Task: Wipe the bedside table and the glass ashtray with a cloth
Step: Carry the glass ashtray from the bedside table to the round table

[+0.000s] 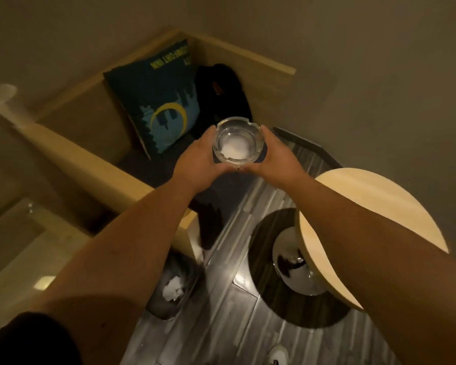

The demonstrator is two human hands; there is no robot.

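Observation:
A clear glass ashtray (237,140) with notched rim is held up in the air in front of me, over the seat and floor. My left hand (199,156) cups its left side and my right hand (271,159) cups its right side, thumbs meeting below it. Something whitish shows at the bottom of the ashtray; I cannot tell whether it is a cloth. The round light-wood table top (366,206) stands to the right, below my right forearm, on a chrome pedestal base (292,262).
A wooden corner bench (90,159) holds a blue cushion (158,106) and a dark garment (221,93). A black bin (174,288) with white crumpled paper stands on the grey plank floor (221,325). A white shoe (277,354) shows at the bottom edge.

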